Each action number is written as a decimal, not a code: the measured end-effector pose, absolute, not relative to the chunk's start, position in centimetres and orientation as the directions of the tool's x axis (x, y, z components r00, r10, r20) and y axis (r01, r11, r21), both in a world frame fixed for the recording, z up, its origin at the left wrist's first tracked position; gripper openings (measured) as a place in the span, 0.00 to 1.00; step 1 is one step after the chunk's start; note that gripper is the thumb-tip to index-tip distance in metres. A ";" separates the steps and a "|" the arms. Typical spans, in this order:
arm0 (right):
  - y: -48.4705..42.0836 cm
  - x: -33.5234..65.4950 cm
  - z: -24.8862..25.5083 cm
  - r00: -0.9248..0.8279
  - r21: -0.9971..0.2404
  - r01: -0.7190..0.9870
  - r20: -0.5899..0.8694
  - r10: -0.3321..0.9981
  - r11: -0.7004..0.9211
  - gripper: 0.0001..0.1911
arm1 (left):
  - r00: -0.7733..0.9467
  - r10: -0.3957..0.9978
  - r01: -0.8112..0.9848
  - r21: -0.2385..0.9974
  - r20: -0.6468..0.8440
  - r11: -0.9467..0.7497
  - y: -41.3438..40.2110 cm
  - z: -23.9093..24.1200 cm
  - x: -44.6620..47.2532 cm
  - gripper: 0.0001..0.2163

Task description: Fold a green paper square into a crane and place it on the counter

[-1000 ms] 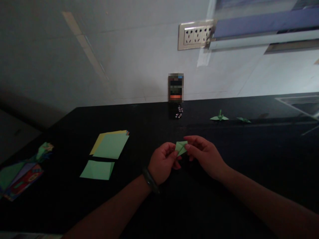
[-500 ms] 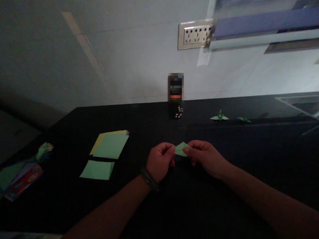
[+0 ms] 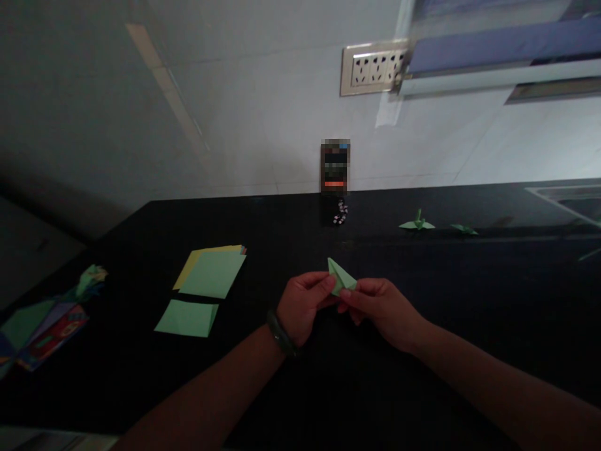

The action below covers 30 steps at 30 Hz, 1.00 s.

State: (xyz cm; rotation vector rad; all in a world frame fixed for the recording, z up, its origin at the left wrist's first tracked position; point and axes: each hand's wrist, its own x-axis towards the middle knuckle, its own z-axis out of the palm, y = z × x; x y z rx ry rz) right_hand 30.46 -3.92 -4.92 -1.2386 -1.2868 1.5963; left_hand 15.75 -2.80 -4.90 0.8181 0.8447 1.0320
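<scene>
A small piece of folded green origami paper point(image 3: 341, 275) is pinched between both hands above the black countertop point(image 3: 282, 238). My left hand point(image 3: 304, 302), with a dark bangle point(image 3: 280, 335) at the wrist, grips its left side between thumb and fingers. On the lower right side, my right hand point(image 3: 385, 312) pinches the paper with its thumb on top. One pointed corner sticks up and away from me. To the left lie a loose green sheet with a fold point(image 3: 186, 318) and a stack of green and yellow paper point(image 3: 213, 274).
Two green paper cranes point(image 3: 417, 223) stand at the back right, near a sink edge point(image 3: 558, 197). A phone with a blurred screen point(image 3: 335, 166) leans on the wall, a beaded strap point(image 3: 340, 213) below it. Colourful paper packaging point(image 3: 51, 335) lies far left. Sockets point(image 3: 375, 67) are on the wall.
The folded green paper has been turned in the hands, so its point now rises toward the upper left. Both hands have shifted closer together. The view has moved slightly.
</scene>
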 end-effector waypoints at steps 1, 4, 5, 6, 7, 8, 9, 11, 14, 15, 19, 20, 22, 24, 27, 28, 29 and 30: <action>-3.9 30.4 -5.0 -0.248 -0.980 0.095 -0.193 0.949 -0.174 0.13 | 0.253 0.943 -0.375 0.877 -0.216 0.302 -2.8 -4.9 15.7 0.07; -4.1 30.4 -5.0 -0.122 -0.965 0.260 0.010 0.992 0.042 0.08 | 0.193 0.948 -0.318 0.898 -0.253 0.305 -2.7 -4.7 15.7 0.08; -4.1 30.4 -4.9 -0.093 -0.950 0.296 0.072 0.993 0.097 0.07 | 0.182 0.951 -0.285 0.912 -0.251 0.295 -2.7 -4.6 15.7 0.08; -4.1 30.4 -4.8 -0.082 -0.935 0.327 0.115 0.990 0.136 0.07 | 0.176 0.955 -0.248 0.927 -0.241 0.280 -2.7 -4.5 15.7 0.08; -4.2 30.4 -4.7 -0.087 -0.920 0.357 0.139 0.986 0.161 0.07 | 0.177 0.959 -0.212 0.943 -0.222 0.258 -2.7 -4.4 15.7 0.08; -4.2 30.5 -4.5 -0.098 -0.906 0.384 0.152 0.984 0.178 0.07 | 0.182 0.963 -0.179 0.956 -0.200 0.232 -2.7 -4.2 15.8 0.08; -4.2 30.6 -4.3 -0.108 -0.894 0.406 0.161 0.981 0.191 0.07 | 0.188 0.966 -0.150 0.967 -0.179 0.208 -2.7 -4.1 15.8 0.08; -4.2 30.8 -3.9 -0.130 -0.867 0.448 0.178 0.975 0.218 0.08 | 0.198 0.967 -0.108 0.977 -0.160 0.184 -2.7 -3.9 15.9 0.08; -4.1 31.2 -3.3 -0.221 -0.789 0.534 0.217 0.951 0.304 0.10 | 0.209 0.961 -0.065 0.978 -0.181 0.198 -2.4 -3.8 15.9 0.07; -4.1 31.4 -3.2 -0.257 -0.749 0.570 0.228 0.939 0.338 0.11 | 0.213 0.959 -0.052 0.978 -0.188 0.203 -2.3 -3.8 16.0 0.07; -3.5 31.7 -3.1 -0.283 -0.644 0.673 0.232 0.931 0.365 0.14 | 0.196 0.957 -0.002 0.976 -0.213 0.218 -1.8 -3.3 16.4 0.07; -3.3 31.7 -3.1 -0.263 -0.643 0.683 0.226 0.938 0.347 0.14 | 0.184 0.956 -0.002 0.972 -0.229 0.233 -1.6 -3.1 16.6 0.07; -2.9 31.8 -3.1 -0.218 -0.675 0.671 0.216 0.952 0.307 0.13 | 0.172 0.958 -0.043 0.970 -0.231 0.241 -1.3 -2.6 17.0 0.07; -2.4 32.0 -2.9 -0.182 -0.732 0.623 0.209 0.961 0.277 0.12 | 0.155 0.970 -0.058 0.978 -0.189 0.200 -1.0 -2.2 17.5 0.07; -1.6 32.4 -2.5 -0.172 -0.783 0.571 0.182 0.968 0.248 0.12 | 0.093 0.984 -0.044 0.987 -0.153 0.158 -0.7 -2.3 18.2 0.05; -1.4 32.5 -2.4 -0.172 -0.781 0.575 0.175 0.969 0.243 0.13 | 0.096 0.983 -0.052 0.985 -0.160 0.165 -0.7 -2.5 18.3 0.05; -1.2 32.5 -2.3 -0.170 -0.778 0.579 0.175 0.970 0.242 0.13 | 0.091 0.983 -0.066 0.983 -0.162 0.168 -0.6 -2.7 18.4 0.05; -1.0 32.5 -2.3 -0.161 -0.778 0.578 0.185 0.969 0.245 0.13 | 0.083 0.982 -0.079 0.981 -0.168 0.175 -0.7 -3.0 18.4 0.05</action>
